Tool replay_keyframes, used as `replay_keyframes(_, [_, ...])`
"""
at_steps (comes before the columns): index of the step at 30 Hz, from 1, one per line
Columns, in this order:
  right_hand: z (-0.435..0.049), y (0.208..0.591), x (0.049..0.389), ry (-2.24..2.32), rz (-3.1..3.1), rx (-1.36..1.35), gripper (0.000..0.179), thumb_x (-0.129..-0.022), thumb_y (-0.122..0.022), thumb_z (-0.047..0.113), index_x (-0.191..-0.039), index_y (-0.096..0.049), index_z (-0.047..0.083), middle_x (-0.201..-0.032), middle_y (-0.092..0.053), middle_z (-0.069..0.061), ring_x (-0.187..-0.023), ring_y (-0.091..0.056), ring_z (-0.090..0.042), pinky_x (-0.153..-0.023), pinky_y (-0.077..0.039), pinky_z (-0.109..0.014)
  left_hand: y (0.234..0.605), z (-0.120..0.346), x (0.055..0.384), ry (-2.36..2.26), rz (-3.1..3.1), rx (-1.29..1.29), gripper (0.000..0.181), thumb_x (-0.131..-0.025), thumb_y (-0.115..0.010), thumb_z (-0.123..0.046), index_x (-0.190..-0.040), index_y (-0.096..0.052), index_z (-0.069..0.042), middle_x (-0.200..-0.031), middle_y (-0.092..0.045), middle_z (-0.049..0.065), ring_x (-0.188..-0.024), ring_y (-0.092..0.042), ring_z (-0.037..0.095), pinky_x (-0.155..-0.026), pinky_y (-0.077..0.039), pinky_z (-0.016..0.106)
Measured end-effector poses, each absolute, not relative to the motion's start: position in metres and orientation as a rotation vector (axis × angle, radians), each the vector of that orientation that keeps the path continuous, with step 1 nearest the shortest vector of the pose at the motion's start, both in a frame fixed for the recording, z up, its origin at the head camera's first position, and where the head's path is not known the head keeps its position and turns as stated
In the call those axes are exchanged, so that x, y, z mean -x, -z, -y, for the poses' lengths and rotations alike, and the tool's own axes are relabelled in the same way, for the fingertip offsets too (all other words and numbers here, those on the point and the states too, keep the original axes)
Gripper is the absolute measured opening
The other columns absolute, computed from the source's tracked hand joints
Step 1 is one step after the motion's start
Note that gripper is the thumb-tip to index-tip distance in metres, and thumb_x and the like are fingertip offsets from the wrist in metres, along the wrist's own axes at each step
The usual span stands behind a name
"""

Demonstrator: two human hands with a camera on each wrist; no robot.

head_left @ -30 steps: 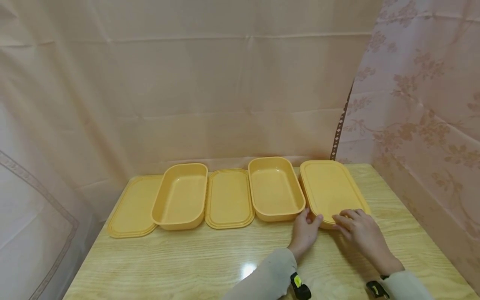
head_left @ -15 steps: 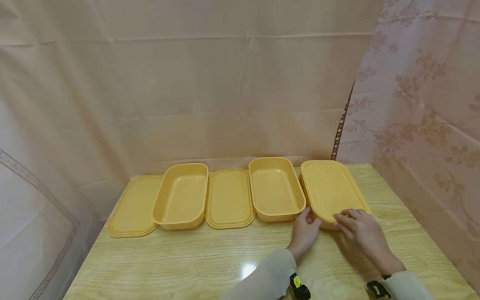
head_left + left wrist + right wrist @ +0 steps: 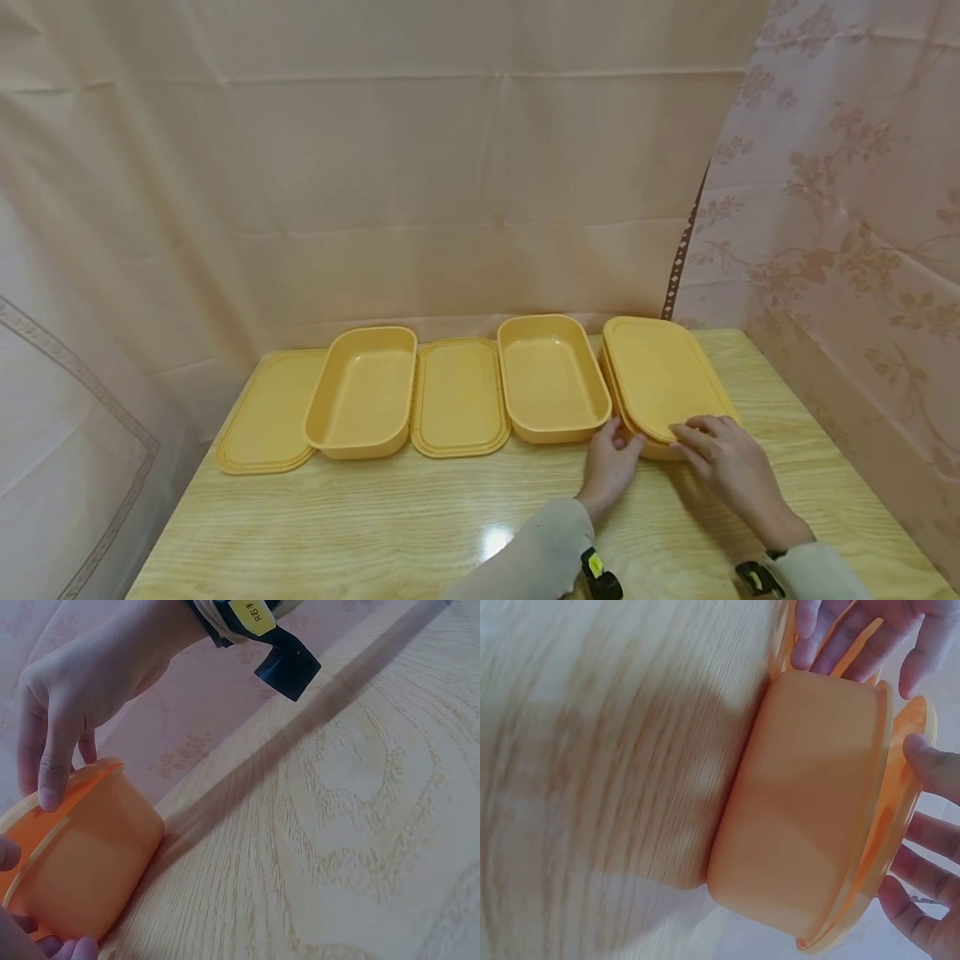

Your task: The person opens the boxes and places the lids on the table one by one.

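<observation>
At the right end of the row stands a yellow food container (image 3: 652,450), its yellow lid (image 3: 663,375) resting on it out of line and tilted. My right hand (image 3: 727,462) pinches the lid's near edge; in the right wrist view the thumb (image 3: 934,765) lies on the near side of the lid, and a gap shows between lid and container rim. My left hand (image 3: 609,467) holds the container at its near left corner, its fingers (image 3: 829,637) against the side wall. In the left wrist view the container (image 3: 90,855) sits flat on the table.
Left of it stand two open yellow containers (image 3: 555,379) (image 3: 363,392). One yellow lid (image 3: 460,398) lies flat between them, another lid (image 3: 270,412) at the far left. All rest on a wood-grain table (image 3: 375,525). Beige curtain (image 3: 450,183) hangs behind, patterned cloth (image 3: 847,217) at the right.
The lid has shifted slightly up and to the right off the container's rim, opening a gap along its left side. My right hand has risen a little; the left hand has barely moved.
</observation>
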State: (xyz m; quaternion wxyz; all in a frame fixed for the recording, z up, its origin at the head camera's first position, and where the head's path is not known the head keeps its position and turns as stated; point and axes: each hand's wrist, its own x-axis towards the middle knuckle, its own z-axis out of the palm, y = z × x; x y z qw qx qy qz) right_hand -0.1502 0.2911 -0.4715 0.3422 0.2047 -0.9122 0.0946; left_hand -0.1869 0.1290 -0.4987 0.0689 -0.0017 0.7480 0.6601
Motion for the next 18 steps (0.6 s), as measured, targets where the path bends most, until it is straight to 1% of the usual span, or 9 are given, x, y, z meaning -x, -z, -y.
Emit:
replay_keyframes(8, [-0.2915, 0.4688, 0.1471, -0.241, 2.372, -0.499, 0.023, -0.076, -0.078, 0.018, -0.096, -0.076, 0.008, -0.086, -0.066, -0.008, -0.077, -0.059, -0.025, -0.057, -0.049, -0.038, 0.4983, -0.1289, 0.1868, -1.959, -2.267, -0.006, 0.051, -0.089, -0.069, -0.029, -0.129, -0.059, 0.001, -0.108, -0.067, 0.004, -0.096, -0.061, 0.016, -0.081, -0.051, 0.030])
replay_keyframes(11, [-0.2921, 0.4681, 0.1462, -0.245, 2.366, -0.493, 0.023, -0.084, -0.073, 0.026, -0.098, -0.076, 0.008, -0.086, -0.066, -0.009, -0.076, -0.058, -0.025, -0.054, -0.049, -0.037, 0.4983, -0.1290, 0.1866, -1.941, -2.264, 0.003, 0.053, -0.089, -0.068, -0.031, -0.130, -0.058, 0.001, -0.108, -0.066, 0.004, -0.096, -0.060, 0.015, -0.080, -0.051, 0.030])
replay_keyframes(14, [-0.2931, 0.4675, 0.1457, -0.249, 2.352, -0.493, 0.035, -0.093, -0.060, 0.038, -0.100, -0.076, 0.007, -0.086, -0.065, -0.010, -0.076, -0.057, -0.025, -0.052, -0.048, -0.036, 0.4985, -0.1295, 0.1864, -1.931, -2.258, 0.010, 0.056, -0.090, -0.068, -0.033, -0.132, -0.056, 0.002, -0.107, -0.064, 0.004, -0.094, -0.058, 0.014, -0.078, -0.050, 0.030])
replay_keyframes(15, [-0.2934, 0.4673, 0.1455, -0.252, 2.347, -0.493, 0.040, -0.095, -0.056, 0.041, -0.100, -0.076, 0.006, -0.086, -0.065, -0.011, -0.075, -0.057, -0.025, -0.051, -0.048, -0.036, 0.4987, -0.1299, 0.1865, -1.930, -2.258, 0.012, 0.057, -0.090, -0.068, -0.033, -0.132, -0.056, 0.003, -0.105, -0.064, 0.004, -0.093, -0.057, 0.014, -0.077, -0.049, 0.030])
replay_keyframes(18, [-0.2942, 0.4664, 0.1448, -0.262, 2.335, -0.492, 0.045, -0.097, -0.051, 0.043, -0.101, -0.075, 0.006, -0.086, -0.064, -0.011, -0.074, -0.056, -0.024, -0.052, -0.048, -0.036, 0.4993, -0.1312, 0.1869, -1.922, -2.266, 0.022, 0.058, -0.089, -0.068, -0.033, -0.132, -0.056, 0.003, -0.101, -0.063, 0.003, -0.090, -0.056, 0.012, -0.074, -0.048, 0.029])
